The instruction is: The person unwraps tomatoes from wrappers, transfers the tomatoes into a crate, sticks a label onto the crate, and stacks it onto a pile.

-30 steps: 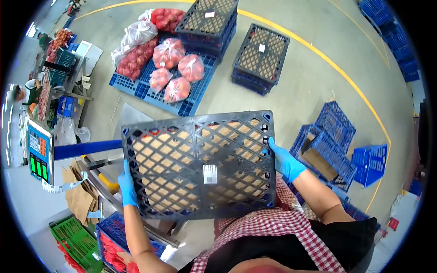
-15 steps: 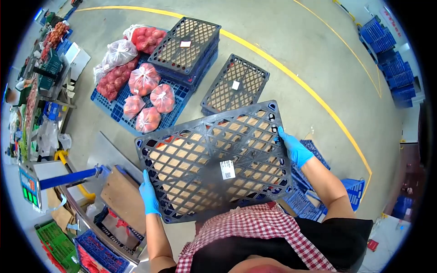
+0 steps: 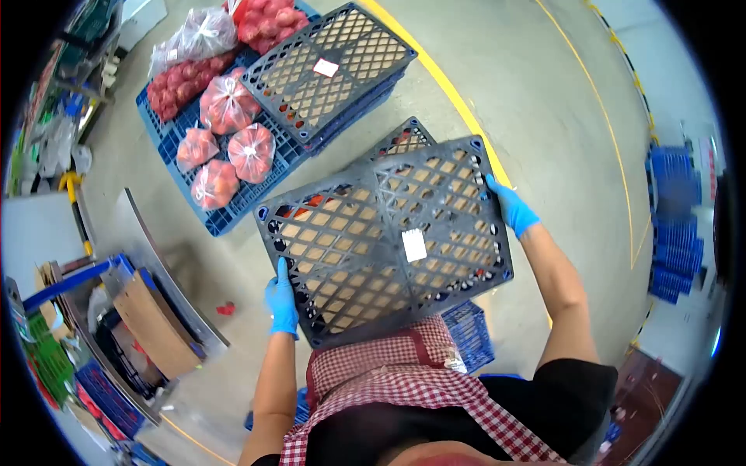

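Held level in front of my body is a black plastic crate [image 3: 342, 268] with a lattice top and a white label [image 3: 414, 245]. Brown material and some red show through its openings. My left hand [image 3: 282, 303], in a blue glove, grips the crate's left side with the thumb along the edge. On the opposite side, my right hand [image 3: 513, 208], gloved in blue too, holds the edge near the far corner. The fingers of both hands are partly hidden by the crate. Just beyond it, a second crate [image 3: 406, 140] stands on the floor, mostly covered from view.
Ahead on the left, a blue pallet [image 3: 214, 217] bears bagged red produce [image 3: 252, 153] and a crate stack [image 3: 303, 85]. A metal-edged bench [image 3: 155, 248] with cardboard [image 3: 155, 326] is at my left. Blue crates stand near me [image 3: 466, 334] and far right [image 3: 676, 225].
My view has shifted toward the pallet, and I have come nearer to it. The crate stays in both hands and now covers most of the floor crate.
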Motion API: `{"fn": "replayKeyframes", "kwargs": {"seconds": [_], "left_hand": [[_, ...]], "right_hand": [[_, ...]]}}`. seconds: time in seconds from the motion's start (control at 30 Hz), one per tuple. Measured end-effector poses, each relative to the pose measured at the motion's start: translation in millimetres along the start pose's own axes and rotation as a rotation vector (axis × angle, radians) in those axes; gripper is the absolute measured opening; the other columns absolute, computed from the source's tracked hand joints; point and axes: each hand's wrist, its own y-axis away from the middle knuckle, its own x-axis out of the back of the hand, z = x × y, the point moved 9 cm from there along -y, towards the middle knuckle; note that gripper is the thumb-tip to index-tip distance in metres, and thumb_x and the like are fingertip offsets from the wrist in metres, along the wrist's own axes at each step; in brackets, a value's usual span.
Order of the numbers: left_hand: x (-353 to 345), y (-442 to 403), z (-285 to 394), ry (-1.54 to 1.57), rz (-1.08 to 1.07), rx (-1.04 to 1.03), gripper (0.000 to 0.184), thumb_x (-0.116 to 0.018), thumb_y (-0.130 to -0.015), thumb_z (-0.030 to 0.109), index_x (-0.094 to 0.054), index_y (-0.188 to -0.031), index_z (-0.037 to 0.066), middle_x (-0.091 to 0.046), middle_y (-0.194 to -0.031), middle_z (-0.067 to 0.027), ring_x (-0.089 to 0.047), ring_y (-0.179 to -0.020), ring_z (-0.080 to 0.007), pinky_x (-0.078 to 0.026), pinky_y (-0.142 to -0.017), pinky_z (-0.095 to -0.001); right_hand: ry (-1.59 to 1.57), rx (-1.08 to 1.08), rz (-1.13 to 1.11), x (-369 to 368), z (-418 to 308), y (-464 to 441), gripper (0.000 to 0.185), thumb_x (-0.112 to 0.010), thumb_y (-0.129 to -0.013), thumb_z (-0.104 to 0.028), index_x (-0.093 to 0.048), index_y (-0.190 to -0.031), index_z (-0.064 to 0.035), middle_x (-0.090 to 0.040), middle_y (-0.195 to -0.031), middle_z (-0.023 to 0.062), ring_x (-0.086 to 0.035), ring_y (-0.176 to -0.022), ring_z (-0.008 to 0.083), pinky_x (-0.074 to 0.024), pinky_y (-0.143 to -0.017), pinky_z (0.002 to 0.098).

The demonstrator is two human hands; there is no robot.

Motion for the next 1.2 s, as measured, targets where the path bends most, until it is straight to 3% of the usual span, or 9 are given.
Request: {"fn": "replayKeyframes", "kwargs": {"seconds": [0.07,0.27,0.4,0.6,0.77,0.93,1.03,1.17,1.2], "left_hand": [[-36.8,-13.6,-39.7,0.162,0.084,0.032,0.046,-0.064,-0.083,0.046,-0.059,-0.073,0.001,-0.06,-0.069,-0.005,-0.056,-0.06,-0.0134,-0.045,-0.054,-0.0273],[-123.2,-87.4,-143.0,0.303,0.191,0.083,0.05,-0.059,-0.086,0.048,-0.059,-0.071,0.001,-0.061,-0.074,-0.0056,-0.057,-0.064,-0.0136,-0.047,-0.058,-0.029],[-149.7,-99.8,-172.6,0.272,0.258,0.103,0.05,-0.06,-0.084,0.05,-0.051,-0.063,0.005,-0.055,-0.069,-0.0021,-0.05,-0.06,-0.0116,-0.044,-0.056,-0.0279],[-154.1,-143.3,-193.5,0.276,0.297,-0.012,0.045,-0.062,-0.085,0.044,-0.049,-0.063,0.006,-0.053,-0.064,-0.0009,-0.049,-0.057,-0.009,-0.043,-0.052,-0.0254],[-148.3,-156.2,-205.0,0.297,0.377,-0.02,0.043,-0.064,-0.083,0.042,-0.058,-0.074,0.001,-0.063,-0.077,-0.0072,-0.055,-0.065,-0.0109,-0.046,-0.06,-0.0264],[-148.4,-163.6,-227.0,0.247,0.443,-0.029,0.041,-0.066,-0.082,0.042,-0.058,-0.08,0.002,-0.059,-0.078,-0.0044,-0.05,-0.066,-0.0114,-0.043,-0.061,-0.0271],[-128.4,-124.9,-191.4,0.129,0.551,-0.222,0.051,-0.066,-0.08,0.046,-0.05,-0.068,-0.001,-0.052,-0.062,-0.0119,-0.049,-0.059,-0.0223,-0.042,-0.06,-0.039],[-135.7,-101.1,-181.1,-0.147,0.731,-0.316,0.044,-0.064,-0.08,0.043,-0.055,-0.083,0.0,-0.056,-0.08,-0.0168,-0.055,-0.076,-0.0338,-0.043,-0.066,-0.0441],[-123.2,-102.1,-182.5,-0.132,0.731,-0.311,0.045,-0.065,-0.08,0.044,-0.056,-0.085,0.0,-0.056,-0.082,-0.0168,-0.055,-0.08,-0.034,-0.043,-0.069,-0.0439]], "right_hand": [[0.144,0.003,-0.04,22.0,7.4,-110.7,0.038,-0.052,-0.09,-0.046,-0.064,-0.08,-0.0107,-0.061,-0.066,0.0027,-0.055,-0.053,0.0139,-0.0464,-0.052,0.0274],[0.344,-0.021,-0.127,-8.5,-12.8,-276.6,0.038,-0.06,-0.084,-0.049,-0.06,-0.07,-0.0134,-0.061,-0.066,0.0008,-0.053,-0.05,0.0117,-0.044,-0.048,0.0261],[0.336,-0.083,-0.117,-11.3,-9.7,-300.9,0.039,-0.06,-0.084,-0.049,-0.06,-0.066,-0.0144,-0.06,-0.064,0.0018,-0.053,-0.05,0.0125,-0.0439,-0.048,0.0261],[0.297,-0.09,-0.173,-19.5,58.6,-385.1,0.043,-0.054,-0.087,-0.051,-0.067,-0.09,-0.0102,-0.067,-0.081,0.006,-0.062,-0.067,0.0156,-0.0502,-0.065,0.0279],[0.452,0.032,-0.156,-24.9,55.9,-381.7,0.051,-0.048,-0.089,-0.053,-0.064,-0.106,-0.0074,-0.067,-0.095,0.0077,-0.062,-0.078,0.0167,-0.0495,-0.076,0.0277],[0.315,0.003,-0.205,-0.5,71.7,-410.6,0.049,-0.049,-0.089,-0.054,-0.061,-0.106,-0.0097,-0.064,-0.096,0.0053,-0.06,-0.085,0.0184,-0.0478,-0.079,0.0304],[0.353,0.006,-0.223,-20.4,67.0,-381.3,0.056,-0.045,-0.09,-0.054,-0.054,-0.121,-0.0076,-0.06,-0.113,0.009,-0.057,-0.1,0.0226,-0.0445,-0.09,0.035],[0.291,0.039,-0.436,-33.9,64.4,-380.4,0.065,-0.038,-0.092,-0.055,-0.043,-0.133,-0.0053,-0.05,-0.129,0.0121,-0.051,-0.115,0.0272,-0.0393,-0.099,0.0398],[0.294,0.05,-0.307,-39.3,73.4,-375.1,0.064,-0.037,-0.092,-0.055,-0.042,-0.133,-0.0063,-0.051,-0.129,0.0124,-0.051,-0.115,0.0278,-0.0392,-0.099,0.0405]]}}
